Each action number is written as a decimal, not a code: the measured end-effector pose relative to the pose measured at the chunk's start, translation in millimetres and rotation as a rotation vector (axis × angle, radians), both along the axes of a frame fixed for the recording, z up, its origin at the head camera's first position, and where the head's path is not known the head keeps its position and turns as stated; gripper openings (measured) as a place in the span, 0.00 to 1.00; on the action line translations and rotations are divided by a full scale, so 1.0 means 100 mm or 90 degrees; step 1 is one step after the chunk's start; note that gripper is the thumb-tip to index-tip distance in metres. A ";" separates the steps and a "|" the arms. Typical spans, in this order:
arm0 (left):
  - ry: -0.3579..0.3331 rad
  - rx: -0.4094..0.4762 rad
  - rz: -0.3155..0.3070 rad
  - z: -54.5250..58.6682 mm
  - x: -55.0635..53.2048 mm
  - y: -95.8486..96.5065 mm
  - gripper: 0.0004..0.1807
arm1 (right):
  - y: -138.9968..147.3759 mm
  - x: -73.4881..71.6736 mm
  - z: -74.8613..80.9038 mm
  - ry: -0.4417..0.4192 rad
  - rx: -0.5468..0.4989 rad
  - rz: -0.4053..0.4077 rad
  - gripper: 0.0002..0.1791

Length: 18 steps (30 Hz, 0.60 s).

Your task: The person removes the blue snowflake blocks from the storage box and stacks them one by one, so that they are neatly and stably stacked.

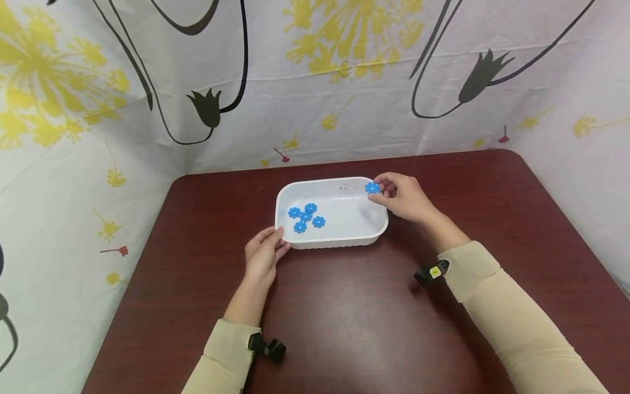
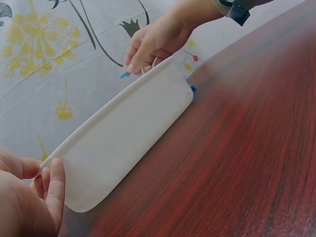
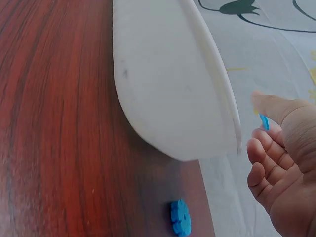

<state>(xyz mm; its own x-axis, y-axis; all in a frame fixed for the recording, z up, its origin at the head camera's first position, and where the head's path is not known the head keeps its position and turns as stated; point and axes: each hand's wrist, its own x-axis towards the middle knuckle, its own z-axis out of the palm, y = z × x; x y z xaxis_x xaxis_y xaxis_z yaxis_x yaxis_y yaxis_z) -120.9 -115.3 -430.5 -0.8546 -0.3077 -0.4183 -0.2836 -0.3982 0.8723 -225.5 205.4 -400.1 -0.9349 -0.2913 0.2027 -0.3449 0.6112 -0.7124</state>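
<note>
White tray (image 1: 349,219) on dark red table (image 1: 344,317). Our left hand (image 1: 262,256) grips tray's near left corner, thumb at rim. Our right hand (image 1: 404,198) pinches held disc (image 1: 372,187), blue and slotted, between thumb and fingers at tray's far right corner. Best, we judge: pinch lightly at disc's edge, clear of tray rim; hold tray steady. We count one tray, seven blue slotted discs: one pinched, five discs (image 1: 305,216) inside tray's left half, one stray disc (image 3: 180,218) beside tray's right end.

The tray (image 1: 346,216) is white — snowflake discs (image 1: 319,222) inside blue, tabletop (image 1: 344,312) beneath wood-grained red-brown, cloth (image 1: 364,123) behind white with yellow dandelions (image 1: 43,64).
</note>
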 end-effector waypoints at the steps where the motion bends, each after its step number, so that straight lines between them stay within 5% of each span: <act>1: 0.000 0.001 0.000 0.00 0.00 0.00 0.15 | 0.02 0.00 -0.01 -0.003 0.000 -0.003 0.19; 18: 0.000 0.006 -0.001 0.00 -0.01 -0.01 0.16 | 0.34 0.00 -0.19 -0.011 0.006 -0.022 0.21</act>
<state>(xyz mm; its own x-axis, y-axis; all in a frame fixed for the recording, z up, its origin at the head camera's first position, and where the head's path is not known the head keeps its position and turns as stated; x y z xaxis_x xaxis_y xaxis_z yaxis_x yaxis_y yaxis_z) -121.4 -116.1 -430.9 -0.8547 -0.3030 -0.4216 -0.2843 -0.4064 0.8683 -225.0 239.0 -418.8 -0.9477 -0.2609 0.1838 -0.3114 0.6292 -0.7121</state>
